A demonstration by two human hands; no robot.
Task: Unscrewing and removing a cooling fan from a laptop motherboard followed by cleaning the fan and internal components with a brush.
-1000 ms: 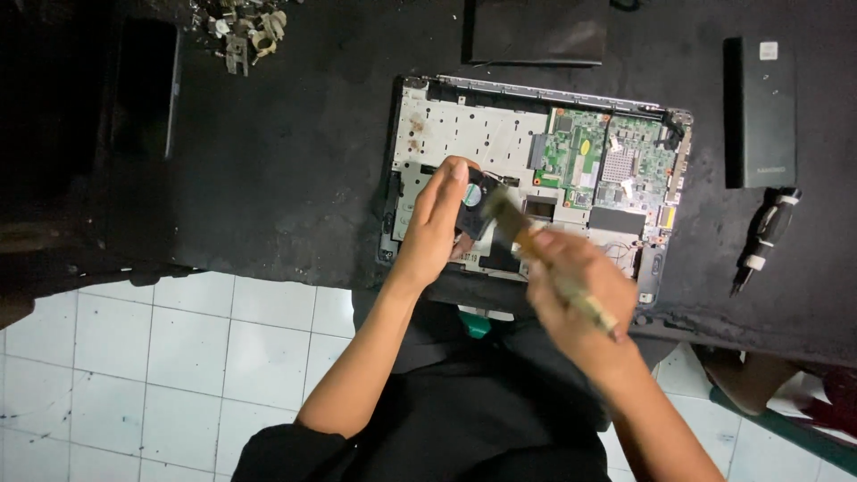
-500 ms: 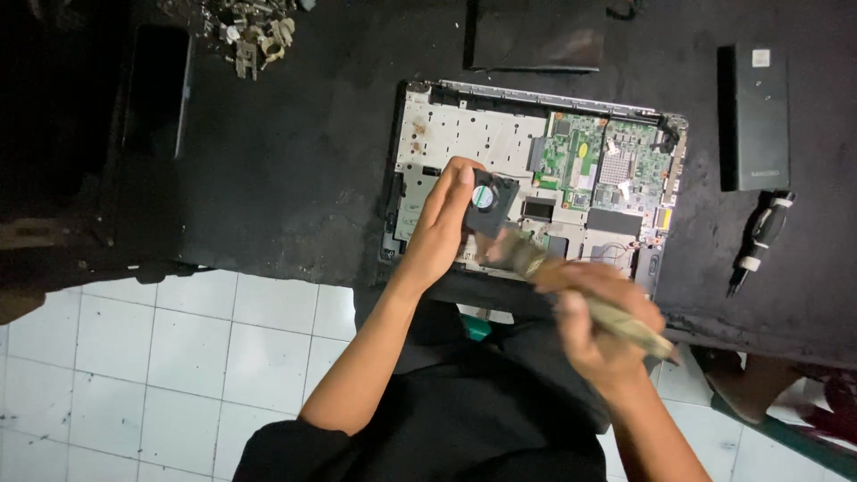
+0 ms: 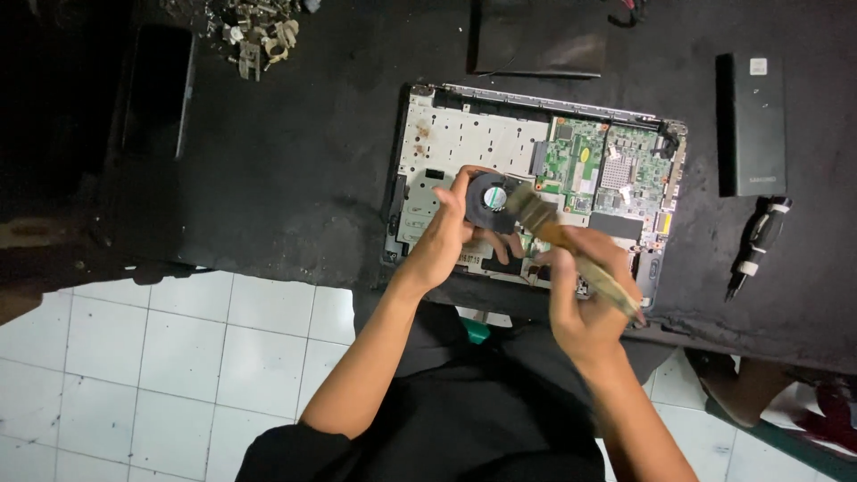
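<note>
A: Brush (image 3: 571, 250) moves back up; bristles now touch fan (image 3: 492, 202), right hand (image 3: 585, 299) gripping handle.
B: Left hand (image 3: 446, 236) holds fan over open laptop (image 3: 464, 134). Dusting continues.

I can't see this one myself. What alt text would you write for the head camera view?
Seen from above, a person's left hand holds a round black fan over an opened laptop on a dark table, while the right hand sweeps a paintbrush against it. A black box and a screwdriver lie to the right.
</note>
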